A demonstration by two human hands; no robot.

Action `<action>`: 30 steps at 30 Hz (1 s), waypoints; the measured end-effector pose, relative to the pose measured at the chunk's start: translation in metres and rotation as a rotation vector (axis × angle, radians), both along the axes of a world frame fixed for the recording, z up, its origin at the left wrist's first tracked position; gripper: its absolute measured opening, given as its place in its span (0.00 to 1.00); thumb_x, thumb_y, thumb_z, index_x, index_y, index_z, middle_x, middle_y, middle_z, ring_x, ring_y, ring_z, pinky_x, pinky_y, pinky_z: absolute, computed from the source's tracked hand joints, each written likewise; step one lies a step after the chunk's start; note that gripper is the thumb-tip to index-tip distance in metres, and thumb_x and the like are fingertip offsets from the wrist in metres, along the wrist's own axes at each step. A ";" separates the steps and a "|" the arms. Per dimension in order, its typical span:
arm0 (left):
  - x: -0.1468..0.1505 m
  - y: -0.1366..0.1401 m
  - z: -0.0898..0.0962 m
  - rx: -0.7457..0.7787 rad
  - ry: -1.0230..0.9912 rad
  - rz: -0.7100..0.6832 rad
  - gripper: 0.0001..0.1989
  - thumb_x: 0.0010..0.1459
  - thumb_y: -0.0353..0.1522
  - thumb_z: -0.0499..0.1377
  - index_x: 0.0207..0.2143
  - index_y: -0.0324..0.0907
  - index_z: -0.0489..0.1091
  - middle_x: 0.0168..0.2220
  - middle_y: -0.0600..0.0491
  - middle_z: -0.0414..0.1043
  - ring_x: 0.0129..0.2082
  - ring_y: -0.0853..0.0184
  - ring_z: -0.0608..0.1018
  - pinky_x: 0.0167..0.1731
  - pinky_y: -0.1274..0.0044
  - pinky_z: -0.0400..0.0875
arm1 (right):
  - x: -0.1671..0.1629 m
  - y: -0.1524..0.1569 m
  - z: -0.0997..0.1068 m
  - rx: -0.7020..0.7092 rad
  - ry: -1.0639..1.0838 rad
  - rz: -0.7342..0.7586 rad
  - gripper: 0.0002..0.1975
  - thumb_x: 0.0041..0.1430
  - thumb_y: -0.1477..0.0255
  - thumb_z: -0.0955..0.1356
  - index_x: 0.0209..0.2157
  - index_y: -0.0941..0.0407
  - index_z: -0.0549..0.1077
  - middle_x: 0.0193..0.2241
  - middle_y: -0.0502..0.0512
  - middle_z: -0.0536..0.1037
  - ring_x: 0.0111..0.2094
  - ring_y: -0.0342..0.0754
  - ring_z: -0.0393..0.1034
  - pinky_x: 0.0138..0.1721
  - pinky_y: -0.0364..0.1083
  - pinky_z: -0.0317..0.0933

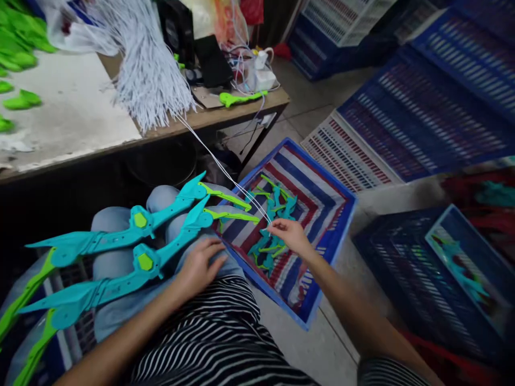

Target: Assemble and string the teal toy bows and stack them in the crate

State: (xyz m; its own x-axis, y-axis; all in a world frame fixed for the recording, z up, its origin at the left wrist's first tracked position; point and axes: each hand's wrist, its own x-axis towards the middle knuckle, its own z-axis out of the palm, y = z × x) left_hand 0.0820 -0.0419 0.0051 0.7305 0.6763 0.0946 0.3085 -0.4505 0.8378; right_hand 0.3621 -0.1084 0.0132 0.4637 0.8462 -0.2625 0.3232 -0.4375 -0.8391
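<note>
Two toy bows [116, 236], turquoise with lime-green limbs, lie side by side across my lap. My left hand [203, 262] rests on my thigh just below the nearer bow [116, 284], its fingers apart and nothing in them. Over the basket, my right hand [287, 233] pinches the ends of a few thin white cords [237, 185]. These cords stretch back to a large bundle of white cords [151, 69] on the table. The tips of the bows' right-hand green limbs are close to my right fingers.
A blue basket [332, 252] with a striped lining holds several turquoise and green pieces. The wooden table [88, 102] carries green parts, a lone green limb [243, 98] and a power strip [263, 80]. Stacked blue crates [426, 107] stand on the right, another crate [406, 268] nearer.
</note>
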 end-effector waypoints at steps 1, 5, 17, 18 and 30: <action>0.017 0.004 -0.006 -0.129 0.029 -0.017 0.10 0.59 0.31 0.55 0.40 0.39 0.74 0.43 0.46 0.75 0.44 0.61 0.76 0.47 0.70 0.71 | -0.002 -0.001 -0.009 0.057 -0.032 -0.046 0.15 0.39 0.58 0.71 0.21 0.56 0.72 0.17 0.50 0.72 0.20 0.43 0.64 0.24 0.43 0.58; 0.072 0.016 -0.025 -0.626 0.106 0.105 0.07 0.53 0.27 0.59 0.33 0.39 0.76 0.36 0.49 0.78 0.38 0.62 0.77 0.43 0.74 0.70 | -0.013 0.002 -0.033 0.190 -0.164 -0.096 0.13 0.45 0.60 0.68 0.23 0.56 0.73 0.19 0.51 0.74 0.21 0.45 0.65 0.25 0.44 0.59; 0.126 0.023 -0.059 -1.151 -0.039 0.207 0.08 0.58 0.23 0.54 0.38 0.35 0.73 0.26 0.51 0.74 0.23 0.73 0.74 0.24 0.82 0.66 | -0.017 0.007 -0.059 0.307 -0.454 0.097 0.08 0.54 0.68 0.66 0.25 0.54 0.74 0.24 0.53 0.76 0.28 0.48 0.70 0.33 0.46 0.62; 0.130 0.024 -0.059 -1.195 -0.058 0.186 0.07 0.59 0.24 0.55 0.36 0.34 0.73 0.26 0.50 0.74 0.23 0.72 0.74 0.25 0.82 0.67 | -0.016 0.007 -0.059 0.310 -0.441 0.104 0.08 0.54 0.68 0.66 0.25 0.54 0.75 0.24 0.53 0.76 0.29 0.48 0.70 0.33 0.46 0.62; 0.145 0.022 -0.058 -1.423 -0.250 0.112 0.08 0.57 0.30 0.61 0.26 0.35 0.69 0.21 0.52 0.71 0.19 0.74 0.72 0.24 0.82 0.67 | -0.008 0.013 -0.063 0.200 0.177 -0.262 0.13 0.42 0.60 0.71 0.24 0.55 0.73 0.21 0.49 0.75 0.21 0.43 0.64 0.24 0.43 0.59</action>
